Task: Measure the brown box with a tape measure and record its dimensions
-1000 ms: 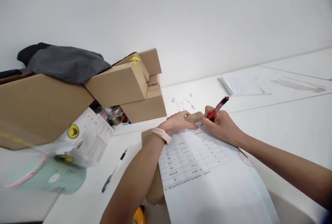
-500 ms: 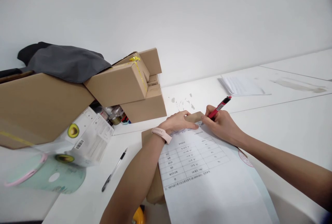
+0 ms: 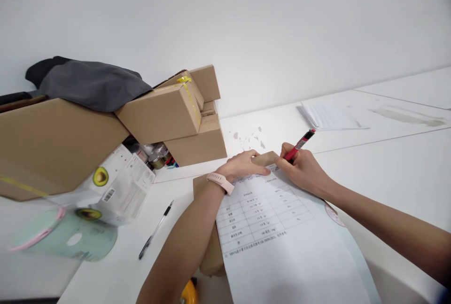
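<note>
Red pen (image 3: 300, 144) sits at the far edge of the printed sheet (image 3: 282, 266), pinched in the fingers of the right hand (image 3: 301, 167). Left hand (image 3: 241, 165) lies across the sheet's far edge, thumb spread from the fingers, gripping nothing. Brown cardboard (image 3: 211, 252) lies under the sheet; clear pen (image 3: 157, 229) lies left of it on the worktop (image 3: 387, 167).

Progress: purplish marks show along the sheet's far edge, beside the left hand; judged as writing under way there. Amount left cannot be told; pen tip hidden.

Orientation: red pen's long axis slants, butt raised up-right, writing end down-left toward the sheet.
</note>
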The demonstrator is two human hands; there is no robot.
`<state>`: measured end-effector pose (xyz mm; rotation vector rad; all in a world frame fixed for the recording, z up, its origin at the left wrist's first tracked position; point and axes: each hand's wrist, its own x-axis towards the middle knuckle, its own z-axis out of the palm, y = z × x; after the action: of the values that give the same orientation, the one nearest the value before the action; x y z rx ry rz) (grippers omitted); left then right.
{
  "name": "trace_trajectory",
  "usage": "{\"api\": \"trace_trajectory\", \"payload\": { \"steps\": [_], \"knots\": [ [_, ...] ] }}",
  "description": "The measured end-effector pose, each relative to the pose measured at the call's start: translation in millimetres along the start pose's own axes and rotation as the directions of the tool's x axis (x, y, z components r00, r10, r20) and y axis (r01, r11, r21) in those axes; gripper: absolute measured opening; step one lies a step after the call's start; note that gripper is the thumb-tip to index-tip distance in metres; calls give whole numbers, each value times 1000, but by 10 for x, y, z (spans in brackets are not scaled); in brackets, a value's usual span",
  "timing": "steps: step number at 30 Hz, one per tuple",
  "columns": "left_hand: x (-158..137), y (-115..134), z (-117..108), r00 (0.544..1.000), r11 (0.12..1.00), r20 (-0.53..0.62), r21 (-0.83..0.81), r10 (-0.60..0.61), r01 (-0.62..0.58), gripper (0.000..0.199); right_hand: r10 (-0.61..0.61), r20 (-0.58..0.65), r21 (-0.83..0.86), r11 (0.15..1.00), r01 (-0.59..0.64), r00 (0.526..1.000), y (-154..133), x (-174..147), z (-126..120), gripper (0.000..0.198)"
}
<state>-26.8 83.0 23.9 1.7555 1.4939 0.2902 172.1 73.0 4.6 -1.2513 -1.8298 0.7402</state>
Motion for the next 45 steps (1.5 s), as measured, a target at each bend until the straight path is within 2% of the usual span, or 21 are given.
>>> {"api": "trace_trajectory", "payload": {
  "steps": [24,31,37,45],
  "knots": [
    [-4,9,-3,1000,1000,2,-1,0,0,58,-2,-16,-6,1000,2,1000,13,-3,-9,24],
    [-13,11,-3,1000,1000,-2,-2,2,-2,59,-4,-60,13,1000,5,998,32,-11,-3,26],
    [-17,6,6,1000,1000,-13,-6,8,-8,59,-4,-40,-23,1000,4,999,31,-3,1,25],
    [-27,20,-4,1000,1000,-1,-7,7,-7,62,-11,-54,17,1000,12,998,48,-19,-2,26]
  ]
}}
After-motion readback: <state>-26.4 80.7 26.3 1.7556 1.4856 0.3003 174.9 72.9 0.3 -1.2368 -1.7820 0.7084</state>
